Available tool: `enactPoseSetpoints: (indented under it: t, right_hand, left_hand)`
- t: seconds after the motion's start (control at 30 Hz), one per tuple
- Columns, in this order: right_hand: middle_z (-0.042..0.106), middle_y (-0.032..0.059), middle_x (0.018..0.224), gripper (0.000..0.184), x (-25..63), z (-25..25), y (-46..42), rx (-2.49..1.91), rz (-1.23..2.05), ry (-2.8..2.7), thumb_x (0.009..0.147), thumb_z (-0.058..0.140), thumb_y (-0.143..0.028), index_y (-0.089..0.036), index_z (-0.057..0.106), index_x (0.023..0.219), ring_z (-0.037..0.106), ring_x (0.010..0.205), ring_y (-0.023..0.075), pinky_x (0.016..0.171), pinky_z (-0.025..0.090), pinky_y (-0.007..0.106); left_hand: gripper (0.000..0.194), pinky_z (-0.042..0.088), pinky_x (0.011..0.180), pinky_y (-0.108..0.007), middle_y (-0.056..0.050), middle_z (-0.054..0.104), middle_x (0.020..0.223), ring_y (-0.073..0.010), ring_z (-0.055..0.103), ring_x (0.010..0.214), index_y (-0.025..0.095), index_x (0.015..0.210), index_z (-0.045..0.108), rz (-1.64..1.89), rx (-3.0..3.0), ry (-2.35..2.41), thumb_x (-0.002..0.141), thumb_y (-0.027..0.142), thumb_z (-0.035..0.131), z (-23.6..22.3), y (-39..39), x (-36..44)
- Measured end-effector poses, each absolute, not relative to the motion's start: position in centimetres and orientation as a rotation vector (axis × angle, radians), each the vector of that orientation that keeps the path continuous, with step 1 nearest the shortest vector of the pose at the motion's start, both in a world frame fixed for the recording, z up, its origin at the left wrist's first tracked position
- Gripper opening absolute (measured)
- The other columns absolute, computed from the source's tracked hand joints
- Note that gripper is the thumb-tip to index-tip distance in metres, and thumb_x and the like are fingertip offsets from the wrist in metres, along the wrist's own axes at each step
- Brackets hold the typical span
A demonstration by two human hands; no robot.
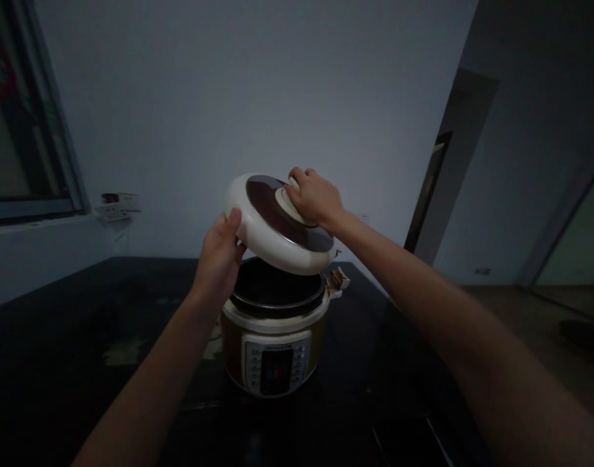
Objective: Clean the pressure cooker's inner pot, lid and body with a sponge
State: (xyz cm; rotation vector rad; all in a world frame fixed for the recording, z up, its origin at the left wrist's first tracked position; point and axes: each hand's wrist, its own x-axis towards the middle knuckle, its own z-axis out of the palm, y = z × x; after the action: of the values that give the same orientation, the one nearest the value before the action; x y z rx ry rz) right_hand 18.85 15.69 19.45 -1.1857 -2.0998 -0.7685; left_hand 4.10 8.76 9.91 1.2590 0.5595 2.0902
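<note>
A white pressure cooker lid with a dark reddish-brown top is held tilted above the cooker. My right hand is closed around the knob at its centre. The lid's left rim is gripped by my left hand, thumb on the outside and fingers underneath. Below stands the electric pressure cooker, upright, with a control panel facing me. Its dark inner pot shows through the uncovered top; the inside looks black and I cannot make out any contents. A bracket with a brownish part sticks out at the cooker's right side.
The cooker stands on a dark glossy table against a pale wall. A dark flat object lies near the front right. Sockets are on the wall at left, beside a window. A doorway is to the right.
</note>
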Motion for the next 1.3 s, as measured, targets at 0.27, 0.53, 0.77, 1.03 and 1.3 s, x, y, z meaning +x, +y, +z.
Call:
enactPoseSetpoints:
  t: [0.27, 0.53, 0.77, 1.03, 1.3]
  right_hand:
    - [0.059, 0.0134, 0.118, 0.039, 18.2, 19.3, 19.4, -1.107, -0.835, -2.423, 0.094, 0.034, -0.043, -0.022, 0.051, 0.123, 0.059, 0.098, 0.0285, 0.071, 0.042, 0.035]
    - [0.063, 0.0139, 0.113, 0.040, 17.9, 17.4, 19.5, -1.096, -0.803, -2.649, 0.092, 0.035, -0.044, -0.022, 0.055, 0.119, 0.062, 0.093, 0.0270, 0.070, 0.041, 0.034]
    - [0.064, 0.0156, 0.112, 0.041, 16.7, 14.8, 18.4, -1.156, -0.778, -2.715, 0.093, 0.033, -0.046, -0.021, 0.056, 0.118, 0.064, 0.090, 0.0288, 0.066, 0.043, 0.035]
    - [0.063, 0.0179, 0.114, 0.042, 15.0, 13.2, 17.9, -1.194, -0.774, -2.718, 0.094, 0.031, -0.043, -0.020, 0.054, 0.120, 0.065, 0.093, 0.0322, 0.067, 0.046, 0.039]
    - [0.062, 0.0185, 0.118, 0.041, 14.1, 12.2, 17.8, -1.220, -0.753, -2.727, 0.094, 0.032, -0.041, -0.020, 0.053, 0.122, 0.064, 0.099, 0.0325, 0.072, 0.048, 0.041]
  left_hand:
    - [0.037, 0.033, 0.111, -0.043, -0.010, 0.057, 0.133, -0.0243, 0.049, 0.127, 0.020, 0.117, 0.060, 2.223, 1.430, 1.167, 0.082, 0.034, 0.061, 3.8, 9.1, -2.2]
    - [0.042, 0.030, 0.112, -0.043, -0.010, 0.057, 0.134, -0.0240, 0.047, 0.128, 0.020, 0.122, 0.059, 1.967, 1.497, 1.428, 0.090, 0.043, 0.045, -0.2, 10.3, -3.6]
    - [0.045, 0.027, 0.113, -0.045, -0.010, 0.051, 0.141, -0.0253, 0.043, 0.132, 0.021, 0.125, 0.057, 1.873, 1.460, 1.324, 0.091, 0.046, 0.043, -1.6, 11.9, -4.2]
    - [0.050, 0.029, 0.112, -0.045, -0.010, 0.052, 0.140, -0.0262, 0.044, 0.132, 0.022, 0.124, 0.059, 1.844, 1.353, 1.211, 0.089, 0.054, 0.045, -2.3, 12.8, -4.7]
    - [0.055, 0.038, 0.106, -0.047, -0.011, 0.052, 0.141, -0.0294, 0.049, 0.128, 0.022, 0.131, 0.055, 1.759, 1.280, 1.138, 0.087, 0.055, 0.048, -1.8, 12.3, -4.3]
